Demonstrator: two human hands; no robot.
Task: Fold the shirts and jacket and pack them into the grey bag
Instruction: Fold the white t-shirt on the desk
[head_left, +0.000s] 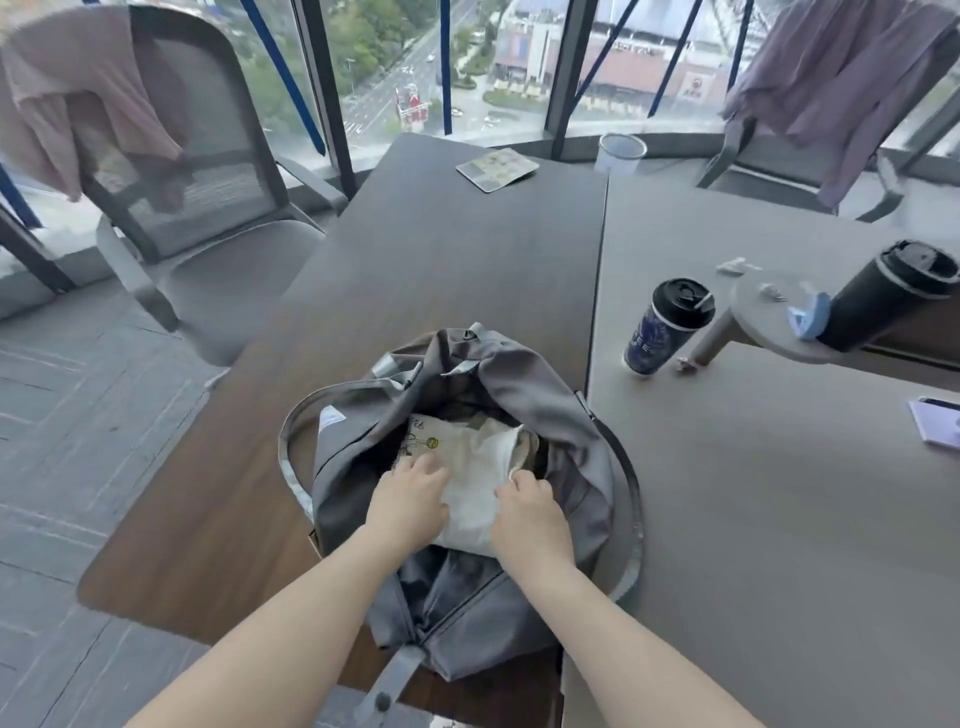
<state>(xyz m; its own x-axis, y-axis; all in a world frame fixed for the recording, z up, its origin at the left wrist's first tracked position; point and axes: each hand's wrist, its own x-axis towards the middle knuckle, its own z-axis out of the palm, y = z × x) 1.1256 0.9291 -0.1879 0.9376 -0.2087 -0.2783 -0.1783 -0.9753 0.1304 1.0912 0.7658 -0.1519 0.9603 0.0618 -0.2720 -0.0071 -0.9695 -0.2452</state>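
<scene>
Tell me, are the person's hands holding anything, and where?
The right hand pinches the folded white shirt at its right edge; the left hand presses on its left side, inside the grey bag.

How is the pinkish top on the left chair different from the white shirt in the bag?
The pinkish top hangs loose and unfolded over the chair back; the white shirt lies folded inside the grey bag. Nobody touches the pinkish top, while the left hand and right hand press on the white shirt. The white shirt shows a small print; the pinkish top looks plain.
</scene>
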